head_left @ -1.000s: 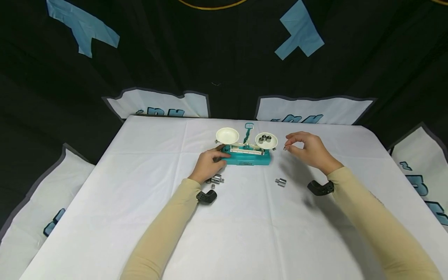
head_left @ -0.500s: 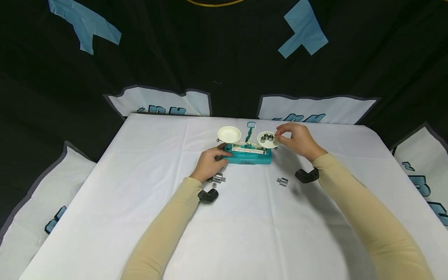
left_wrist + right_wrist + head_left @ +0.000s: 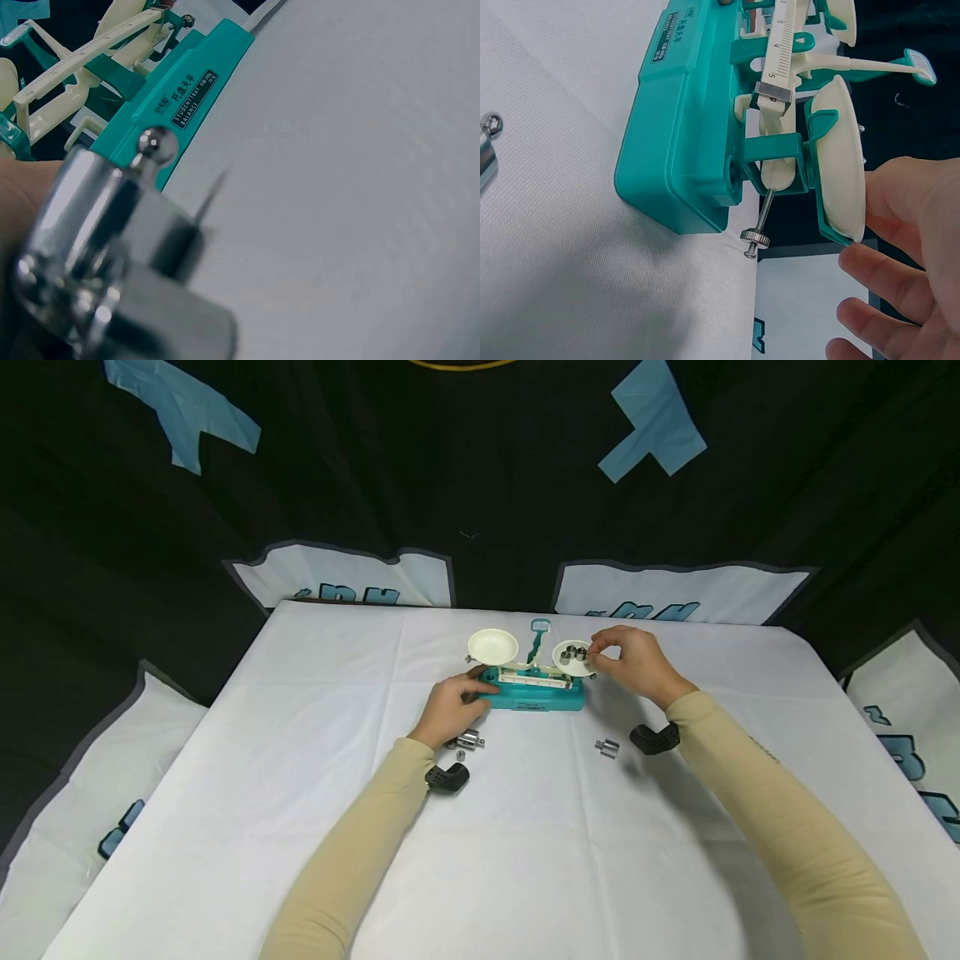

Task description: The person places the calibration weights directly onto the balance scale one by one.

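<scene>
Partly hidden weights (image 3: 470, 739), left hand (image 3: 450, 706) holding balance (image 3: 532, 697), right hand (image 3: 636, 663) overlapping one pan (image 3: 560, 667).

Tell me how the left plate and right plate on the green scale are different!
The right plate holds little metal weights, while the left plate shows none.

In the head view, the right hand hides a bit of the right plate's edge, but the left plate's whole face shows. There, the left plate also looks a little bigger than the right plate.

Both are cream-coloured and belong to the same green scale.
</scene>
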Demonstrator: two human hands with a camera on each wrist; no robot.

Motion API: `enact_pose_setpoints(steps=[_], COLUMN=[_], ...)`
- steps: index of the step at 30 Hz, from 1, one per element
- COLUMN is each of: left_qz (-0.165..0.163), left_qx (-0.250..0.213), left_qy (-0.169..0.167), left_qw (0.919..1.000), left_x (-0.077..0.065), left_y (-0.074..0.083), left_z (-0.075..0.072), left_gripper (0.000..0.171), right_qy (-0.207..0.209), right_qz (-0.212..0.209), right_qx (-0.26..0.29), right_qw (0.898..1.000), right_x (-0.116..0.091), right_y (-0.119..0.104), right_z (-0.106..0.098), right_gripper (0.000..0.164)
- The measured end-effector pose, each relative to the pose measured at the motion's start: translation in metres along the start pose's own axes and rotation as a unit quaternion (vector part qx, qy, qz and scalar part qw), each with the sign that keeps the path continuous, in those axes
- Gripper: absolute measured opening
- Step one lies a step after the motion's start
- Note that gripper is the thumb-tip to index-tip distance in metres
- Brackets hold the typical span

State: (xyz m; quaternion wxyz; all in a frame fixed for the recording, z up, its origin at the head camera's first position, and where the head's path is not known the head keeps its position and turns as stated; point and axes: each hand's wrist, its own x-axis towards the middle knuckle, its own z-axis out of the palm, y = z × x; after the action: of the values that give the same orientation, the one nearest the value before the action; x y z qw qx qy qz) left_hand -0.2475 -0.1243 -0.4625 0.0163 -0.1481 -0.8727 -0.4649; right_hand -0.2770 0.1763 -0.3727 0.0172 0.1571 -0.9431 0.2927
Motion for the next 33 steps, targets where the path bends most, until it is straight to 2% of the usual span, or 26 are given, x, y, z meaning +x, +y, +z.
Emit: enact_pose_setpoints(steps=[10, 23, 33], left_qz=[0.004, 0.000, 0.002], left_qx=[-0.008, -0.008, -0.006], left_qy=[-0.001, -0.003, 0.000], left_qw=[1.0000, 1.0000, 1.0000], left_x=[0.000, 0.000, 0.000], left_y=[0.000, 0.001, 0.001], left_z=[0.001, -0.001, -0.001], left_gripper=[0.026, 0.026, 0.027], right_qy=[-0.005, -0.005, 0.022], right_qz=[0.017, 0.014, 0.012], right_qx=[-0.003, 0.003, 0.002], right_qw=[1.000, 1.000, 1.000], right_x=[0.000, -0.002, -0.018], right_y=[0.000, 0.000, 0.004], right_z=[0.000, -0.003, -0.019], right_gripper=[0.020, 0.021, 0.024])
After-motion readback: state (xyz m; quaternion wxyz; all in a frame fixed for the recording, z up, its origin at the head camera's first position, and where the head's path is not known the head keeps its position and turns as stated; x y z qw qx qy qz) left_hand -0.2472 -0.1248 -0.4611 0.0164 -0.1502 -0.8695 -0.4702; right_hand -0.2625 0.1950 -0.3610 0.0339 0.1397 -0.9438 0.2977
